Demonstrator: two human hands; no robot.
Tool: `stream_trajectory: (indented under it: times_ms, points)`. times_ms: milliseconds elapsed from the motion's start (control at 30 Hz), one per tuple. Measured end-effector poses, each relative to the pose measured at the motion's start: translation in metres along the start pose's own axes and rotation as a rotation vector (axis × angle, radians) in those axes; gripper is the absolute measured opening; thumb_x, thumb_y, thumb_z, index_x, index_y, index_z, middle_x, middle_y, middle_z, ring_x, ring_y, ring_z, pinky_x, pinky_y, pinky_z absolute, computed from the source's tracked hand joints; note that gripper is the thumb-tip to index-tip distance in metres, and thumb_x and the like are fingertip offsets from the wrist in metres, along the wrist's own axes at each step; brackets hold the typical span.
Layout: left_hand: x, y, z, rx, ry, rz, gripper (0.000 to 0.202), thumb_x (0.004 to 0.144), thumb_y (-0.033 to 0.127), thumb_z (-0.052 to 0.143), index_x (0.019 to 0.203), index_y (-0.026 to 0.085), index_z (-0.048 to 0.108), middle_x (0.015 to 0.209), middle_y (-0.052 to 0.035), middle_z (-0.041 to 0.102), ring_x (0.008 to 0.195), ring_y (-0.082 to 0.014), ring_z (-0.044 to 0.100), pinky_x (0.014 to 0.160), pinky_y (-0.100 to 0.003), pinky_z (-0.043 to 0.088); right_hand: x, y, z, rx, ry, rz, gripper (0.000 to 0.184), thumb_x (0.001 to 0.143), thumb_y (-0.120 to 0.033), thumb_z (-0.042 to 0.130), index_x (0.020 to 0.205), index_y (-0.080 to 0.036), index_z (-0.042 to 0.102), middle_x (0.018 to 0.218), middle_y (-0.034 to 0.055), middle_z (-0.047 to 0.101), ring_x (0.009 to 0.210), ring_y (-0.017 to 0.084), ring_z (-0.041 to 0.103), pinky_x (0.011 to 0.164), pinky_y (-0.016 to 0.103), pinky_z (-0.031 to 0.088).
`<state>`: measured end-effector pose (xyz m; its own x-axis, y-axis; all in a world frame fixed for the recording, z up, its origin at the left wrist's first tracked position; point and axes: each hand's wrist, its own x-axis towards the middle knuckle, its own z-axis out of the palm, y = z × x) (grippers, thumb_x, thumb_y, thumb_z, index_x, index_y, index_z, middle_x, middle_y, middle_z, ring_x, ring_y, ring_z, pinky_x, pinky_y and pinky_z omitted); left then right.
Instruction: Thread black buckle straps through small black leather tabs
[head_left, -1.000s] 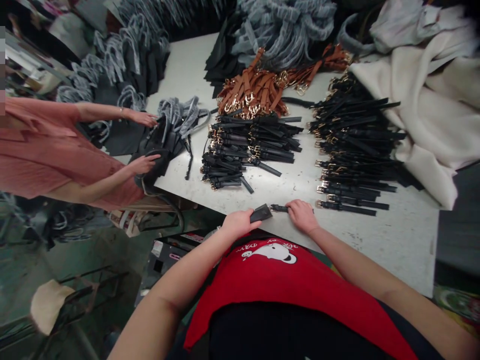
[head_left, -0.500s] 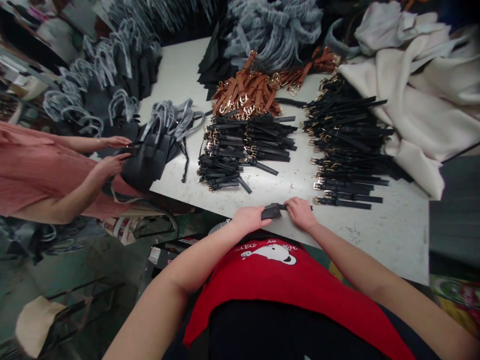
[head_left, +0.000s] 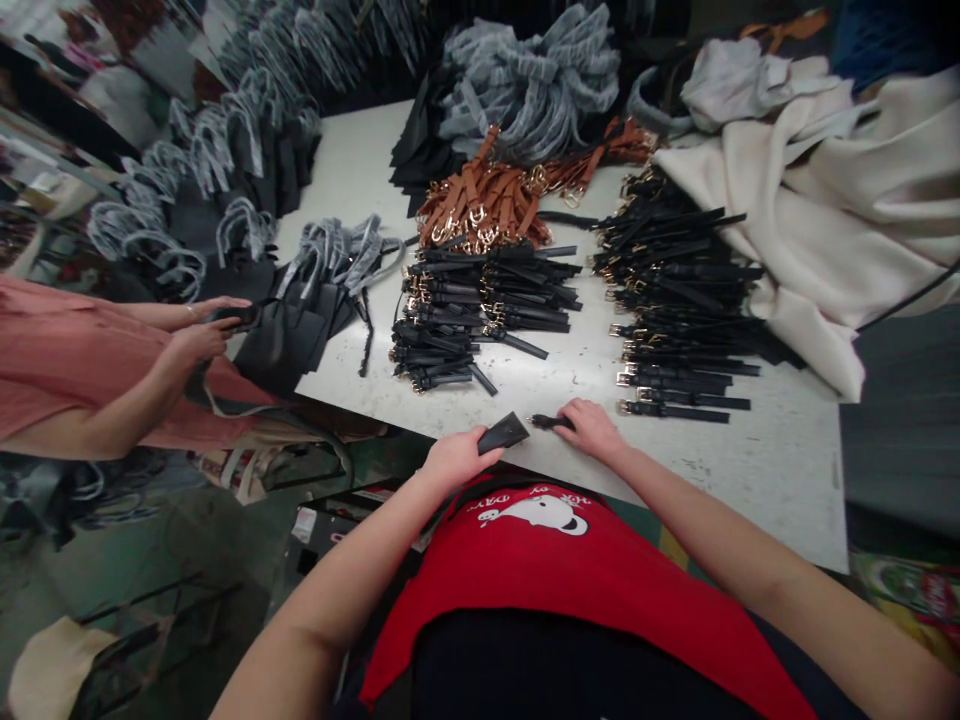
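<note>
Here we go, the left hand (head_left: 457, 458) is closed on a black leather tab (head_left: 504, 433), pinching it just above the table (head_left: 750, 490) edge, with the pointed end aimed at the right hand (head_left: 592, 430)! That right hand is curled down at the end of a short black strap (head_left: 550, 423), fingers (head_left: 577, 412) right on it, though whether it's a true grip, I can't tell. Just ahead, two big piles of black straps (head_left: 480, 315) with gold buckles cover the table, one left, one right, and behind the left pile sits a heap of tan straps (head_left: 480, 205). Gray handles (head_left: 532, 85) are bundled at the far side, with cream fabric (head_left: 825, 220) spilling over the right corner. Over on the left, a co-worker in a pink shirt (head_left: 75, 370) has both hands (head_left: 199, 340) on a black bag (head_left: 277, 345) at the table's end, right beside more gray-handled black bags (head_left: 240, 170)!
</note>
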<state>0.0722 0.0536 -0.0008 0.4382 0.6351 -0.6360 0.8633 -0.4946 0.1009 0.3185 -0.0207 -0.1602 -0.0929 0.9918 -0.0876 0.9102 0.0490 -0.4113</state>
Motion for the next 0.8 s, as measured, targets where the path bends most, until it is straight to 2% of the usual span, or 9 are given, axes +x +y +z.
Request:
stream_trajectory:
  times_ms: [133,233,333,433,567,700,800]
  points:
    - [-0.008,0.004,0.006,-0.039,0.024,-0.010,0.053,0.080,0.062,0.034,0.112,0.025,0.053,0.096,-0.0059,0.068,0.086,-0.0230,0.063,0.069,-0.028,0.046,0.001,0.002,-0.003,-0.086,-0.020,-0.119,0.017,0.083,-0.027,0.046,0.088,-0.019,0.059,0.089,0.0077,0.058,0.083,0.020,0.049,0.071,0.032,0.029]
    - [-0.015,0.003,0.014,-0.052,0.027,-0.028,0.050,0.081,0.060,0.037,0.112,0.025,0.054,0.094,-0.0057,0.068,0.085,-0.0221,0.063,0.069,-0.028,0.045,-0.011,0.004,-0.002,-0.078,-0.027,-0.188,0.020,0.084,-0.029,0.045,0.093,-0.017,0.058,0.096,0.0089,0.058,0.086,0.020,0.049,0.073,0.032,0.031]
    - [-0.020,0.002,0.023,-0.065,0.030,-0.024,0.052,0.080,0.062,0.036,0.110,0.024,0.055,0.093,-0.0059,0.067,0.085,-0.0221,0.063,0.069,-0.028,0.045,-0.022,0.000,-0.001,-0.010,0.013,-0.152,0.026,0.082,-0.032,0.047,0.100,-0.015,0.057,0.103,0.0105,0.056,0.091,0.021,0.049,0.078,0.032,0.032]
    - [-0.022,0.004,0.029,-0.073,0.021,-0.032,0.055,0.080,0.065,0.035,0.112,0.025,0.053,0.092,-0.0060,0.067,0.085,-0.0221,0.063,0.068,-0.028,0.045,-0.020,-0.008,0.000,0.052,0.034,-0.108,0.026,0.082,-0.027,0.045,0.103,-0.016,0.056,0.104,0.0097,0.056,0.093,0.020,0.049,0.080,0.032,0.033]
    - [-0.024,0.007,0.031,-0.081,0.011,-0.053,0.055,0.080,0.065,0.034,0.115,0.025,0.051,0.091,-0.0060,0.067,0.084,-0.0222,0.063,0.068,-0.028,0.045,-0.007,-0.017,0.006,0.173,-0.011,-0.058,0.020,0.082,-0.025,0.043,0.091,-0.018,0.060,0.090,0.0069,0.059,0.086,0.018,0.051,0.078,0.030,0.034]
    - [-0.025,0.011,0.030,-0.095,0.006,-0.069,0.055,0.080,0.064,0.035,0.115,0.026,0.051,0.092,-0.0057,0.067,0.085,-0.0219,0.063,0.068,-0.027,0.044,-0.002,-0.021,0.010,0.163,0.011,-0.006,0.021,0.084,-0.032,0.044,0.085,-0.018,0.059,0.084,0.0063,0.058,0.083,0.018,0.050,0.075,0.029,0.033]
    - [-0.026,0.014,0.029,-0.101,-0.015,-0.079,0.054,0.080,0.064,0.035,0.116,0.026,0.051,0.092,-0.0062,0.067,0.084,-0.0223,0.063,0.068,-0.028,0.045,-0.004,-0.027,0.012,0.073,-0.004,-0.005,0.031,0.082,-0.047,0.046,0.083,-0.019,0.059,0.083,0.0068,0.056,0.082,0.019,0.048,0.071,0.031,0.031]
